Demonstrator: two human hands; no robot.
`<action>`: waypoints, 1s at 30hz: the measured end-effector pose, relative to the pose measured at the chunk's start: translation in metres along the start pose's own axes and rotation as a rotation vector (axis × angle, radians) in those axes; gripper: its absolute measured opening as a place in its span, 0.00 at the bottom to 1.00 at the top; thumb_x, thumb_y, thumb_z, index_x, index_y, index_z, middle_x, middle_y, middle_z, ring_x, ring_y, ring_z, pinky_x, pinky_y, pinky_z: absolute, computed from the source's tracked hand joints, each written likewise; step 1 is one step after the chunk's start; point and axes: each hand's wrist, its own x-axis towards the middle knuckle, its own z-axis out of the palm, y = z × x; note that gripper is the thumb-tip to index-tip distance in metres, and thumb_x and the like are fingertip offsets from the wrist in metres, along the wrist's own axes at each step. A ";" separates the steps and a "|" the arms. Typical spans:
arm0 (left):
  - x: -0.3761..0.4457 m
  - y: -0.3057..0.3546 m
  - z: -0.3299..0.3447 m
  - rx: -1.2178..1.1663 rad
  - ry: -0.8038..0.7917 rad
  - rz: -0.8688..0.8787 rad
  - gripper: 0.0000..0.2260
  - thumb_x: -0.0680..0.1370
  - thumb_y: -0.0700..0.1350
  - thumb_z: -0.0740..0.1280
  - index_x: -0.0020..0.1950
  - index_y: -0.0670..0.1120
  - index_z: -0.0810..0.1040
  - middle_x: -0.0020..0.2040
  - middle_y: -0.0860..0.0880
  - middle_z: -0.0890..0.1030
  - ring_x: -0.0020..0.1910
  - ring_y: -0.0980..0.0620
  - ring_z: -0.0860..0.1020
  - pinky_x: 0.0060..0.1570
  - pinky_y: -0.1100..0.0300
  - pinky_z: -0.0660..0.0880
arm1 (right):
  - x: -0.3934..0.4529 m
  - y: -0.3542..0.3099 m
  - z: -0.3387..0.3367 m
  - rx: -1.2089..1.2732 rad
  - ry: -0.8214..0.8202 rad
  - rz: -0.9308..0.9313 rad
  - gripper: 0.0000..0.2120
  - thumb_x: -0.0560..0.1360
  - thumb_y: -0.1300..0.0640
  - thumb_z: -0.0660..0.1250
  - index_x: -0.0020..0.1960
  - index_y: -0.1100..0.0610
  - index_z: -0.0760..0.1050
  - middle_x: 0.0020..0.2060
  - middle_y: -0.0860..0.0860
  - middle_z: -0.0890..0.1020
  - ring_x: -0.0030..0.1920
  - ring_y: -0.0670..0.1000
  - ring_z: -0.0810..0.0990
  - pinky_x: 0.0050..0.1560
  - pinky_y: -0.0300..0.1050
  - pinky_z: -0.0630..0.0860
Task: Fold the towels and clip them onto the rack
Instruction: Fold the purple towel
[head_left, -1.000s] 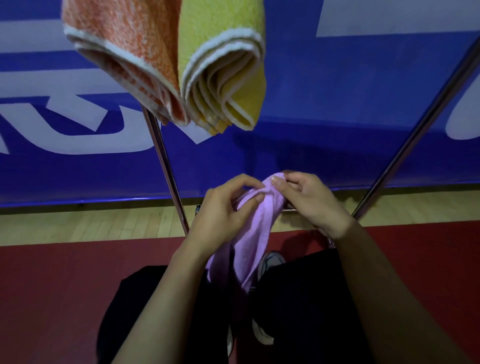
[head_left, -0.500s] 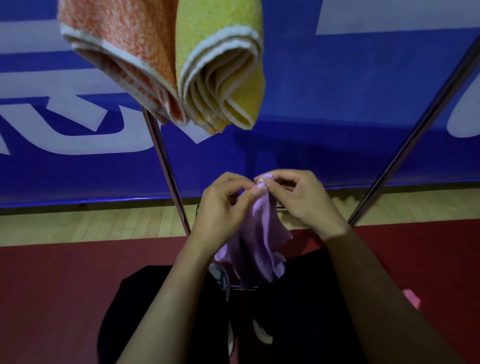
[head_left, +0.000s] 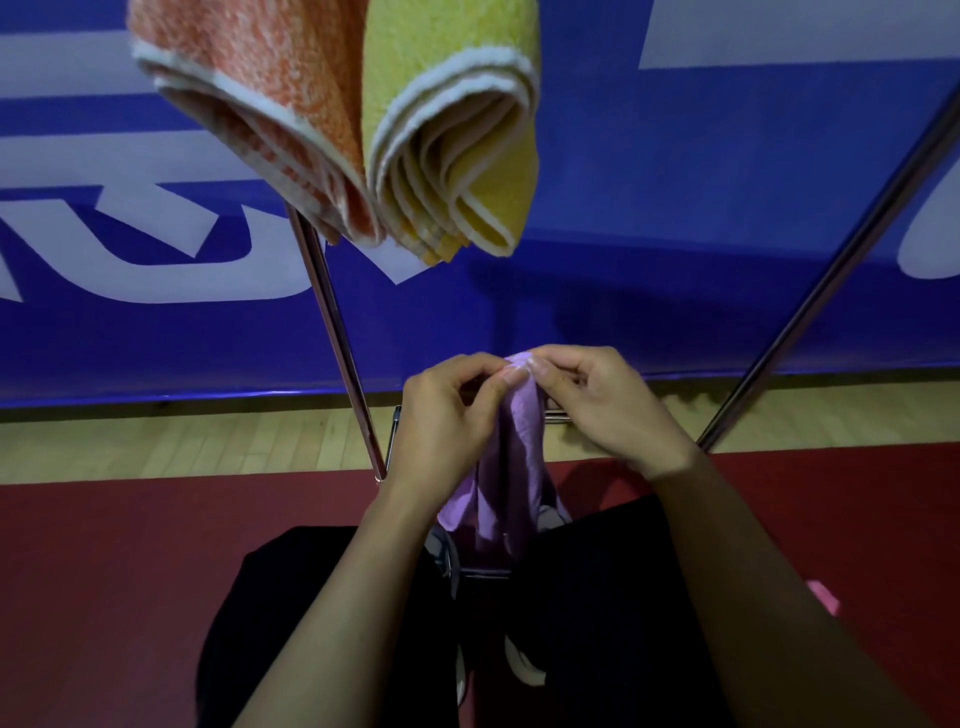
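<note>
Head view: both hands, left hand (head_left: 447, 415) and right hand (head_left: 608, 405), have gathered the purple towel (head_left: 511, 467) shorter, fingertips pinching its top fold; clipping comes later.

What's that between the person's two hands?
A purple towel. In the head view, the left hand and right hand pinch its top edge, and the rest hangs down between the wrists.

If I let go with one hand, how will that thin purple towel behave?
The thin purple towel hangs limp below both pinching hands, left hand, right hand, so it is probably floppy and would unfold. It looks light; one pinch likely holds it.
</note>
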 end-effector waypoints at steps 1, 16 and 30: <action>0.000 0.001 0.000 -0.003 0.011 -0.002 0.05 0.82 0.46 0.72 0.49 0.49 0.87 0.43 0.55 0.87 0.45 0.55 0.85 0.48 0.56 0.80 | 0.000 -0.001 0.000 0.009 -0.006 -0.008 0.12 0.86 0.56 0.62 0.61 0.54 0.84 0.55 0.46 0.88 0.58 0.44 0.85 0.57 0.35 0.77; -0.004 0.007 -0.002 -0.035 0.111 -0.063 0.05 0.75 0.52 0.78 0.43 0.53 0.87 0.36 0.56 0.84 0.30 0.60 0.77 0.36 0.67 0.71 | -0.005 -0.008 -0.001 -0.028 -0.031 -0.036 0.11 0.85 0.56 0.64 0.62 0.49 0.83 0.57 0.40 0.86 0.62 0.39 0.82 0.61 0.31 0.74; -0.002 0.010 -0.001 -0.170 0.062 -0.097 0.06 0.78 0.49 0.76 0.43 0.49 0.85 0.36 0.47 0.83 0.33 0.57 0.74 0.34 0.66 0.70 | -0.005 -0.004 -0.002 -0.018 -0.033 -0.020 0.10 0.82 0.59 0.69 0.62 0.55 0.83 0.54 0.46 0.88 0.58 0.44 0.85 0.63 0.44 0.80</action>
